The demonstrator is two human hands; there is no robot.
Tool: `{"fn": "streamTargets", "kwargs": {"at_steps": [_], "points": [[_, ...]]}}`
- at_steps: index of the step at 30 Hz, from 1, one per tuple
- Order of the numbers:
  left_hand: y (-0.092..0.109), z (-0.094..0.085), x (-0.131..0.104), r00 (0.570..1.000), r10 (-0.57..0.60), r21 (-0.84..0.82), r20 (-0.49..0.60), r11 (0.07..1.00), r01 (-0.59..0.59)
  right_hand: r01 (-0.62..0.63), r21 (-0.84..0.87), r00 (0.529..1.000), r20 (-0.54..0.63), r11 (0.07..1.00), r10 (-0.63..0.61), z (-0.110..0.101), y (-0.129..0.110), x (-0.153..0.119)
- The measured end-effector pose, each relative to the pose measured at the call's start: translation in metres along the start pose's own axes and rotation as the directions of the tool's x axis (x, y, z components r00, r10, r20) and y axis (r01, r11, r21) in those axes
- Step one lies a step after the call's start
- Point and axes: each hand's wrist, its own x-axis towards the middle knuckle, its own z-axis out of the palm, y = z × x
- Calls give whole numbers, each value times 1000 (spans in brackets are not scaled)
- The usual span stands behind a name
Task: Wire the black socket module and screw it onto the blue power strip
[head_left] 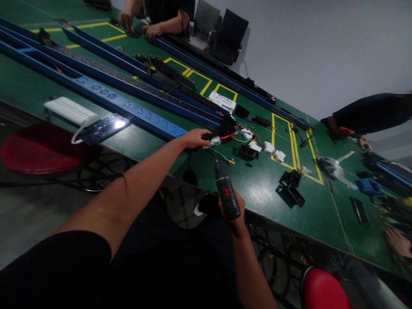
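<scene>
My right hand [240,210] is wrapped round a black cordless drill [228,191] with a red patch on its body. Its bit points up at a small white terminal block [215,140]. My left hand [197,138] grips that block at the end of a long blue power strip [148,116]. A red wire [228,136] runs out of the block, and several thin wires with lugs [229,160] hang below it. Whether the bit touches the block I cannot tell.
Black brackets [292,189] and white connectors [269,147] lie to the right on the green table [257,189]. A phone [104,128] and a white case [70,110] lie on the left. Co-workers' hands [153,31] show across the table. Red stools [325,289] stand below.
</scene>
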Motion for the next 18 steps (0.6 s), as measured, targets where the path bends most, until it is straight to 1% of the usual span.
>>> {"fn": "streamTargets", "kwargs": {"at_steps": [3,7,9,14,18], "points": [[-2,0,1,1000,3,4,4,1000,-3,-3,17,1000,-7,1000,3,0,-1,1],[-6,-1,4,999,43,33,-6,999,-43,-12,8,1000,-3,1000,12,0,-7,3],[-9,-1,5,998,55,46,-7,997,-54,-17,-6,1000,12,1000,17,-1,-13,4],[-10,-2,6,999,38,50,-7,998,-37,-8,-68,998,59,998,12,-4,-32,7],[-10,-2,6,999,42,44,-2,998,-42,-35,-94,997,63,995,41,-7,-45,7]]}}
